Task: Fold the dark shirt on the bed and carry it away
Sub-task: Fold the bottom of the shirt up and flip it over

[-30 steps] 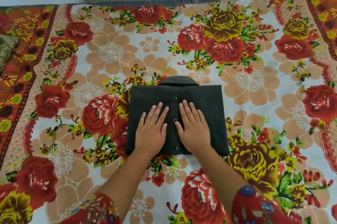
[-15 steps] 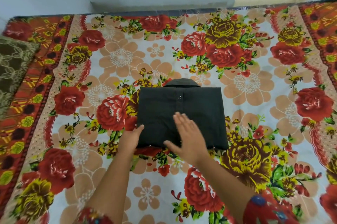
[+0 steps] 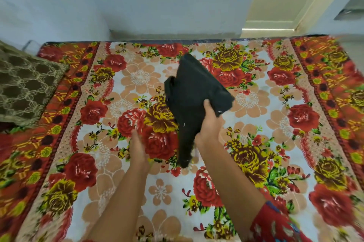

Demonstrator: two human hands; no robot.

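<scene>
One grip: right hand holds dark shirt edge (above bed).

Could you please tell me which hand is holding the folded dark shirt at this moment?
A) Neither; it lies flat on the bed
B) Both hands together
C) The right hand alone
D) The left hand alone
C: the right hand grips the dark shirt, thumb over the cloth, and holds it tilted above the bedspread, while the left hand is apart from it and holds nothing.
</scene>
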